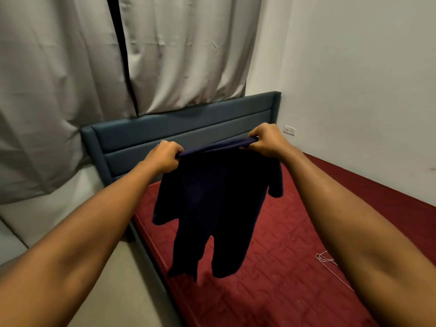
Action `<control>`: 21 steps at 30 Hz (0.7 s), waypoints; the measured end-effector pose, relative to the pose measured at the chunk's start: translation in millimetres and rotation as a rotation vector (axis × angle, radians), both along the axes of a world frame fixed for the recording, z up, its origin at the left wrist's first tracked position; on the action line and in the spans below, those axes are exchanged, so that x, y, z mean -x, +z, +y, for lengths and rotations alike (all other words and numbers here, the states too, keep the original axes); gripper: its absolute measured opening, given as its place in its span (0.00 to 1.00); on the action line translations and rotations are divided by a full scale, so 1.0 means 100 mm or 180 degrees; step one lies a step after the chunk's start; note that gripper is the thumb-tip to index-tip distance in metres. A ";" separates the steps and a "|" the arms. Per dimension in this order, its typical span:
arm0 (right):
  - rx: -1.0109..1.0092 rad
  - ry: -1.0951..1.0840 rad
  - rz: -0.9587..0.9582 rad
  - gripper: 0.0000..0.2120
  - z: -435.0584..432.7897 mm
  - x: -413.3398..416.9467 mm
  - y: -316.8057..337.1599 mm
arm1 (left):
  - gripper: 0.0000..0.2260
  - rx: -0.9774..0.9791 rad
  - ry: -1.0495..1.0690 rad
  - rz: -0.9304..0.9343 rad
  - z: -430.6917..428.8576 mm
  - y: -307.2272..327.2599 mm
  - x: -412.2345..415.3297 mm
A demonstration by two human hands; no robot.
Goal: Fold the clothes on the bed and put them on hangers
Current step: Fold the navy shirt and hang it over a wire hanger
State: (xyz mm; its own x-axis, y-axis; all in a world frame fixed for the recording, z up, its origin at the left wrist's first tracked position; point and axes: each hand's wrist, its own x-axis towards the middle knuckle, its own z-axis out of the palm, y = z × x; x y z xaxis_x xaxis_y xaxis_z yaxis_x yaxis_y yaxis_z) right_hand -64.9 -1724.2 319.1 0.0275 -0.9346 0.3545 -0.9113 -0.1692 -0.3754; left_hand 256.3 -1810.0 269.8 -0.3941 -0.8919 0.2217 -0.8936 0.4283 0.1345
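Both hands hold tight: my left hand (165,156) and my right hand (264,140) each curl their fingers round one end of the top edge of a dark blue shirt (212,208). I hold it up in the air over the red bed (283,274), in front of the headboard (177,131). The edge is pulled into a straight band between my fists, and it sits a bit higher on the right side. The rest of the shirt hangs down from there, so its long way runs from top to bottom. A short sleeve flops out on each side, and the bottom ends in two loose flaps above the bed. The cloth looks soft and floppy and so dark that I can hardly see its folds. The bed cover is rough, with a bumpy swirl pattern. The headboard is blue-grey and smooth, with long flat pads across it. A thin white wire hanger (326,259) lies on the bed beside my right arm. Grey curtains (177,55) hang behind.
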 end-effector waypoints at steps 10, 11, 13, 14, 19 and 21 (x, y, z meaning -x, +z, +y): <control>0.0452 -0.1139 0.0281 0.10 -0.16 0.61 -0.29 | 0.08 0.0688 0.1343 -0.0364 -0.16 -0.01 0.11; 0.0421 -0.1272 0.0231 0.10 -0.18 0.72 -0.36 | 0.08 0.0656 0.1400 -0.0495 -0.21 -0.01 0.10; 0.0248 -0.1461 -0.0051 0.12 -0.22 0.97 -0.53 | 0.07 0.0582 0.1484 -0.0650 -0.28 -0.02 0.08; 0.0126 -0.1541 -0.0250 0.13 -0.25 1.08 -0.62 | 0.06 0.0539 0.1482 -0.0653 -0.31 -0.01 0.08; -0.0924 -0.1277 -0.0870 0.08 -0.47 1.42 -0.81 | 0.06 0.0111 0.1435 -0.0486 -0.48 0.06 0.06; -0.1614 -0.0715 -0.0797 0.14 -0.48 1.36 -0.71 | 0.03 -0.0115 0.1573 -0.0024 -0.57 0.10 0.06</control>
State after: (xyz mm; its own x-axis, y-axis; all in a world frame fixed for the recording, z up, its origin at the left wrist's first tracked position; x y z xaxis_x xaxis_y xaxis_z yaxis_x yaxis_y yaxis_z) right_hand -200.5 -1772.5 248.4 -0.2167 -0.9620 -0.1662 -0.7776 0.2730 -0.5664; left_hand 249.9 -1866.8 279.5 0.0765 -0.9796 0.1861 -0.9896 -0.0518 0.1340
